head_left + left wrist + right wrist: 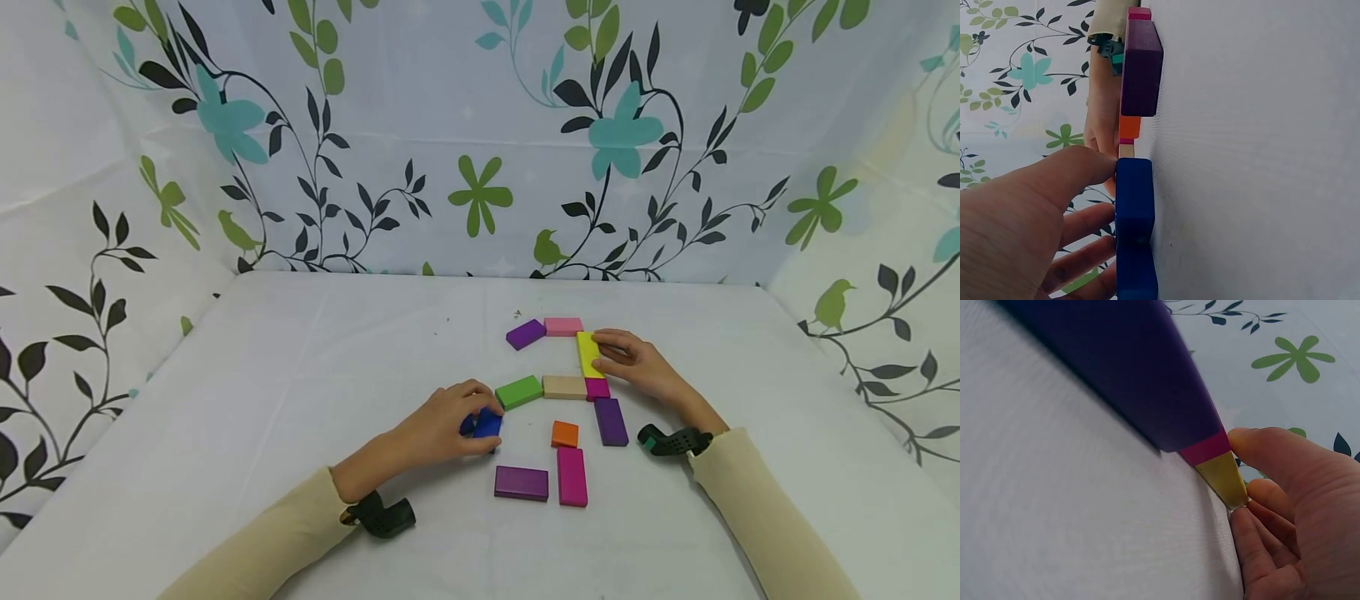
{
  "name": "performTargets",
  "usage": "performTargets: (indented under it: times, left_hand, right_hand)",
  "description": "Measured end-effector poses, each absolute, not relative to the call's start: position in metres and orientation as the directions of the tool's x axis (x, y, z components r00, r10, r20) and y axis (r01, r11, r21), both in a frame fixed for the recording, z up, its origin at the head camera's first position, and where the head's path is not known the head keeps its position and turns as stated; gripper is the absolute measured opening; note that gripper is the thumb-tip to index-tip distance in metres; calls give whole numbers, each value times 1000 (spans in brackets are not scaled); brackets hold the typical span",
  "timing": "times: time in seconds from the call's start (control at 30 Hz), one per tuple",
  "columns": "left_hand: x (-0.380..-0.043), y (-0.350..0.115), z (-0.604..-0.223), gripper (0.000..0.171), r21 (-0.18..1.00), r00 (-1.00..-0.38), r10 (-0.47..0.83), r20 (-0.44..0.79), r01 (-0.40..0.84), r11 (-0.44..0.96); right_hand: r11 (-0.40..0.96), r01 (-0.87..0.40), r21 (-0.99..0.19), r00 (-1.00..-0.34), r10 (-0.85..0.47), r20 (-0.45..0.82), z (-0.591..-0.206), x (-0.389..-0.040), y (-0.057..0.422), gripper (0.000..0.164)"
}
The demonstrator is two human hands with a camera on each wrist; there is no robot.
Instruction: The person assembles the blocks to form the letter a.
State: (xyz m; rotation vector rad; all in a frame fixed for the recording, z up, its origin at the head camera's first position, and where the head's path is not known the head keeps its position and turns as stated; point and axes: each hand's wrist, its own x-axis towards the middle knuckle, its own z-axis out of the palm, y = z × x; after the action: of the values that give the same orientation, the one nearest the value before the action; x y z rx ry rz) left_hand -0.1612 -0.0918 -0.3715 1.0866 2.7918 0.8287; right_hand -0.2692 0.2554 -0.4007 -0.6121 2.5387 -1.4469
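Observation:
My left hand (442, 422) holds a blue block (488, 422), thumb at its near end and fingers at the far side. A second blue block (1137, 272) touches it, partly hidden by the hand in the head view. My right hand (641, 367) has its thumb and fingertips along the right side and ends of a yellow block (588, 356). That block meets a pink block (563, 327) at the far end and a small magenta block (597, 389) at the near end. A green block (519, 392) and a beige block (564, 387) run leftward from there.
A dark purple block (611, 422) lies below the small magenta one. Nearer are an orange block (565, 434), a long magenta block (572, 477) and a plum block (521, 483). A violet block (526, 334) lies at the far side on the white tablecloth (337, 333).

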Motion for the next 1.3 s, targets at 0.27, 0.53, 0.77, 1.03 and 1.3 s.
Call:
performTargets:
  times: [0.27,0.53,0.77,1.03,1.3]
  left_hand:
    - [-159,-91,-371,29,464,-754,618,220,639,614]
    - [-151,-89,-366,25,473,-713,650,262,682,557]
    - [-145,-88,-366,22,486,-608,757,241,751,448]
    - [-142,-85,-367,28,416,-557,802,216,796,440]
    - [-143,-84,-368,25,421,-578,786,218,783,458]
  right_hand:
    - [438,-266,-859,-903,-425,63,-400,-269,255,55]
    - [449,-270,-852,-902,-426,62,-397,-271,255,55]
    - [448,-265,-854,-901,-430,55,-396,-272,255,55]
    - [452,-260,-853,-904,-425,50,-396,-271,255,54]
    - [453,-252,-855,-906,-421,44,-396,-271,255,55]
